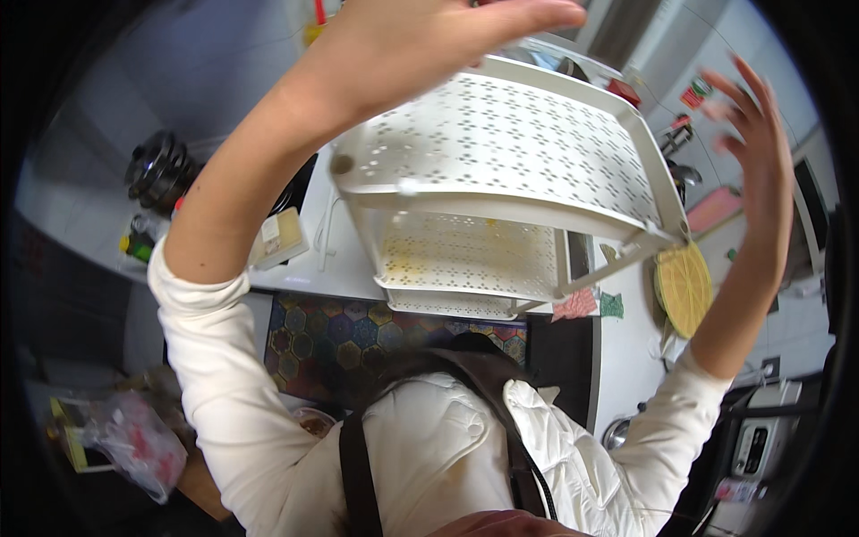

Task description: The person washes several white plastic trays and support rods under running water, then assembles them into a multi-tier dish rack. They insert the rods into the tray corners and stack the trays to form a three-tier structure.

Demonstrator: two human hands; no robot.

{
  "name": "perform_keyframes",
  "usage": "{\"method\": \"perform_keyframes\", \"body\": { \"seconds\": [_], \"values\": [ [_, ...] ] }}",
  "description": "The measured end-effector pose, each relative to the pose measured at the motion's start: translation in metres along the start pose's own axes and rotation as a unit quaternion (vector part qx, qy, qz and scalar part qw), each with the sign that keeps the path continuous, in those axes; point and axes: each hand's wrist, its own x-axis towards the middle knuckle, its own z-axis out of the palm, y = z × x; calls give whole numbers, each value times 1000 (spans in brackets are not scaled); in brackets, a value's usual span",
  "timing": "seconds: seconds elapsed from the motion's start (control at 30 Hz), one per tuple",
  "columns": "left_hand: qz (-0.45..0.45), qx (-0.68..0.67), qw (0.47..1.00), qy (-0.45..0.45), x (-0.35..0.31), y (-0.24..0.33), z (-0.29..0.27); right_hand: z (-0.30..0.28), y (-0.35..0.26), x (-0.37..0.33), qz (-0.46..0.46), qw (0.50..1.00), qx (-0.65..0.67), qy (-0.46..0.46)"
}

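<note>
A white plastic tiered rack (528,148) with perforated shelves stands before me, tilted in the view. Yellowish stains mark its lower shelf (465,255). Over the rack's far left part is my left hand (438,36), its thumb stretched to the right; the upper edge of the view cuts off most of its other fingers. I see nothing held in it. To the right of the rack my right hand (752,125) is raised with fingers spread and slightly blurred, holding nothing and apart from the rack.
A white counter (344,259) runs beneath the rack, with a pale box (279,237) and a dark appliance (161,170) at the left. A round yellow board (683,288) and a pink board (714,208) are at the right. A patterned mat (358,340) lies below the counter.
</note>
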Motion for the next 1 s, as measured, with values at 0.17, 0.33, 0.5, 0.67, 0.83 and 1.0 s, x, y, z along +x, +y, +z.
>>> {"method": "perform_keyframes", "body": {
  "seconds": [0.17, 0.33, 0.5, 0.67, 0.83, 1.0],
  "values": [
    [124, 68, 988, -65, 37, 17, 77, 22, -24, 28, 163, 958, 186, -144],
    [72, 124, 957, -253, 30, 8, 112, 6, 8, 29, 149, 987, 61, -23],
    [-53, 308, 863, -396, -4, 4, 80, -33, 56, 22, 197, 979, -49, -28],
    [-17, 350, 872, -341, -38, 3, 72, -28, 73, 24, 208, 972, -31, -100],
    [-23, 332, 896, -293, -48, -7, 76, -10, 78, 29, 228, 971, -39, -61],
    [-34, 321, 898, -300, -47, -6, 75, -1, 74, 26, 212, 973, -57, -65]
  ]
}}
